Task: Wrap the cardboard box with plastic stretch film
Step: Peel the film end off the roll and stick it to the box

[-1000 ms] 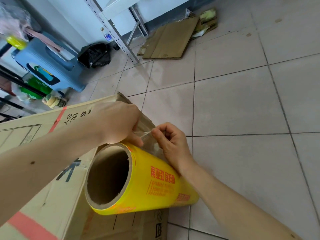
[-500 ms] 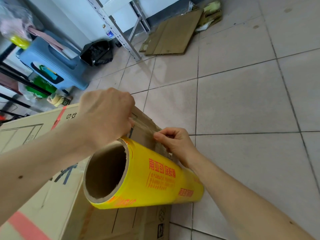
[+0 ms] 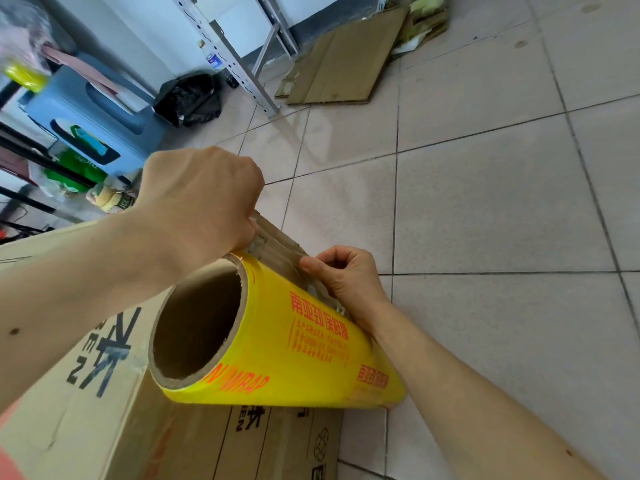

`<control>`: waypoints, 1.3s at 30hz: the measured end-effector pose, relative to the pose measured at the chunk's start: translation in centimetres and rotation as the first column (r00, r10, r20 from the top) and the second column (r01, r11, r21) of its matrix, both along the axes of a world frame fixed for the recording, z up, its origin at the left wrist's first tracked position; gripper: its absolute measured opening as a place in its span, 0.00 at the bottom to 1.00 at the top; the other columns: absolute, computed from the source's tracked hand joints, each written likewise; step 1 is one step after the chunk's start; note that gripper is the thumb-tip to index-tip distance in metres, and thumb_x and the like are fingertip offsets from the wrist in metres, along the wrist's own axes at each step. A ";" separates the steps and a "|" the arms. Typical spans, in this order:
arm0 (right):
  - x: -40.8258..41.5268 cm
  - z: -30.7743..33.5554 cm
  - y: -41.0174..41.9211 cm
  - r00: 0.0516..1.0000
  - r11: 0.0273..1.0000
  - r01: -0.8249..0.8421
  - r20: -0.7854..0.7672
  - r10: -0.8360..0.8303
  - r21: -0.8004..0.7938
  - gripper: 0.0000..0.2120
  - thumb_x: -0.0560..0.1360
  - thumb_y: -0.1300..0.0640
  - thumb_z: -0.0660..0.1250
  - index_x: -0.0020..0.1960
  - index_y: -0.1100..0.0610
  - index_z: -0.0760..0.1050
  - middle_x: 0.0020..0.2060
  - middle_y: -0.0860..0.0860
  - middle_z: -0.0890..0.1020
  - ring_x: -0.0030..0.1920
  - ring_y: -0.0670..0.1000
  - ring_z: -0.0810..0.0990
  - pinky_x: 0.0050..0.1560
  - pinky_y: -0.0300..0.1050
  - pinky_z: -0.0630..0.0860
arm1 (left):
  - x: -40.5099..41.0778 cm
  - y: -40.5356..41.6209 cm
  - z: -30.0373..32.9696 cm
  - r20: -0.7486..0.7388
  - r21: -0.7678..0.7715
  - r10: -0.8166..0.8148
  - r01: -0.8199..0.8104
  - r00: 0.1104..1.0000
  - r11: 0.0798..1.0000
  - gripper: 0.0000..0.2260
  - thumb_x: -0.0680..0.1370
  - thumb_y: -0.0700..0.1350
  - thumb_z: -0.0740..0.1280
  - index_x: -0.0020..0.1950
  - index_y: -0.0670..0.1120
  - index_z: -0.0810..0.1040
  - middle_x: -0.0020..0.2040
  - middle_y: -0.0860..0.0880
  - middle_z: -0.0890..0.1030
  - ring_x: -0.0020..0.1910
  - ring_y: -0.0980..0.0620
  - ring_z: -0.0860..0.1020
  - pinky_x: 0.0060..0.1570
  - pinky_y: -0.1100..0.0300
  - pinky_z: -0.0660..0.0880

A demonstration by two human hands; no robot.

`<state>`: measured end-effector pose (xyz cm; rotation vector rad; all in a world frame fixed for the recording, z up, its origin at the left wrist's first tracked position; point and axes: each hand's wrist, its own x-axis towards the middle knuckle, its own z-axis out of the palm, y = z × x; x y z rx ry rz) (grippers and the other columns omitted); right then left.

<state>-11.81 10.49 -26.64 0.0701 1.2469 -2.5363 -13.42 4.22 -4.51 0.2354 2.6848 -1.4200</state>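
On top of the cardboard box (image 3: 79, 393), which lies on the tiled floor (image 3: 485, 202) at the lower left of the view, rests a yellow roll of stretch film (image 3: 294, 348), its open cardboard core facing the camera and its far end jutting past the box's edge. By my reading the step in hand is the very start of the wrap: freeing the leading edge of the film (image 3: 277, 249) and drawing it off the roll, with no film yet visibly laid over the box. Both hands work at the roll's far upper side. The left hand (image 3: 199, 206) is curled into a closed grip just above the near rim of the roll, fingers tucked under and apparently pinching the film's edge, though the fingertips themselves are hidden behind the knuckles. The right hand (image 3: 346, 275) is further along the roll, its thumb and bent fingers pinched together on the same thin, nearly clear sheet, which shows as a faint wrinkled band between the two hands over the box corner. The next move likely calls for pulling both pinches evenly away from the roll so the film peels in a full-width sheet rather than tearing or bunching, then anchoring that edge on the box. Since nothing holds the roll itself, it could turn or slide off the box as the film is pulled. Beyond, flattened cardboard (image 3: 346, 57) lies by a metal shelf frame (image 3: 239, 60), near a black bag (image 3: 188, 98).
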 end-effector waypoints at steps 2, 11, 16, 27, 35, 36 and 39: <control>-0.2 -0.2 -0.3 1.000 0.999 -0.025 0.007 0.025 0.020 0.08 0.70 0.60 0.76 0.40 0.63 0.79 0.32 0.51 0.80 0.29 0.41 0.77 0.30 0.32 0.74 | 0.0 -0.4 0.0 -0.004 0.029 -0.010 0.010 1.000 1.000 0.08 0.78 0.53 0.67 0.44 0.50 0.75 0.37 0.50 0.74 0.40 0.48 0.76 0.32 0.58 0.65; -1.5 -0.7 -0.9 0.989 0.980 -0.122 0.106 0.106 0.156 0.16 0.62 0.49 0.81 0.32 0.54 0.75 0.29 0.48 0.78 0.32 0.46 0.76 0.33 0.42 0.73 | -3.1 -1.3 -0.4 0.193 0.532 0.020 -0.122 0.981 0.838 0.08 0.73 0.46 0.70 0.48 0.55 0.75 0.46 0.55 0.82 0.47 0.49 0.78 0.47 0.48 0.78; -1.6 -1.3 -1.2 0.982 0.977 -0.155 0.126 0.138 0.145 0.17 0.61 0.47 0.81 0.32 0.54 0.75 0.30 0.49 0.79 0.34 0.48 0.78 0.34 0.43 0.74 | -5.2 0.5 -4.3 0.507 -0.028 0.070 -0.064 0.859 0.998 0.27 0.68 0.71 0.70 0.54 0.52 0.77 0.48 0.54 0.82 0.47 0.53 0.79 0.35 0.60 0.66; 0.1 -6.0 2.2 0.919 0.920 -0.391 -0.073 0.387 -0.044 0.06 0.78 0.63 0.66 0.42 0.59 0.77 0.31 0.50 0.79 0.30 0.46 0.77 0.33 0.37 0.75 | -4.5 0.1 -5.9 0.446 -0.061 0.080 -0.059 0.891 0.996 0.10 0.77 0.58 0.67 0.49 0.52 0.78 0.43 0.53 0.79 0.43 0.51 0.79 0.32 0.59 0.67; -0.5 -5.9 -1.5 0.987 0.975 -0.058 -0.137 0.088 0.213 0.07 0.79 0.56 0.66 0.42 0.53 0.74 0.31 0.49 0.77 0.29 0.47 0.74 0.29 0.41 0.71 | -3.7 0.4 -6.1 0.444 -0.170 0.032 0.049 0.895 0.984 0.12 0.81 0.56 0.58 0.51 0.50 0.76 0.42 0.51 0.76 0.44 0.50 0.77 0.35 0.59 0.65; -0.5 -6.0 -1.5 0.985 0.972 -0.030 -0.156 0.068 0.234 0.06 0.79 0.56 0.67 0.42 0.53 0.75 0.31 0.48 0.78 0.29 0.44 0.75 0.30 0.39 0.71 | -3.9 0.6 -6.3 0.452 -0.184 0.036 0.053 0.891 0.982 0.14 0.82 0.57 0.57 0.49 0.49 0.75 0.40 0.51 0.74 0.41 0.50 0.75 0.34 0.59 0.64; -0.8 -6.5 -1.6 0.990 0.963 0.012 -0.137 0.025 0.268 0.07 0.76 0.54 0.70 0.42 0.55 0.76 0.30 0.47 0.78 0.28 0.40 0.75 0.30 0.36 0.71 | -4.8 1.5 -7.1 0.482 -0.245 0.103 0.021 0.870 0.969 0.26 0.77 0.71 0.56 0.41 0.49 0.71 0.37 0.52 0.72 0.34 0.54 0.69 0.31 0.59 0.60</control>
